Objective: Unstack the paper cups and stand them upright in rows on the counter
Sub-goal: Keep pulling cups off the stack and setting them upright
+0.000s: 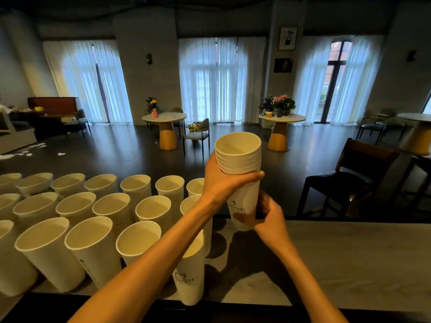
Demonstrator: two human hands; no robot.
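A stack of several nested white paper cups [239, 157] is held upright above the counter [349, 259], right of centre. My left hand [221, 183] wraps around the stack just below the bunched rims. My right hand [268, 217] grips the bottom cup [243, 203] of the stack near its base. Several single cups [93, 243] stand upright in three rows on the left half of the counter. My left forearm crosses over the right-hand cups of the rows and hides part of them.
The counter's right half is bare pale stone. A dark wooden chair [345, 180] stands just beyond the counter on the right. Round tables with flowers [164, 117] and curtained windows lie far behind. The counter's near edge [233, 306] is dark.
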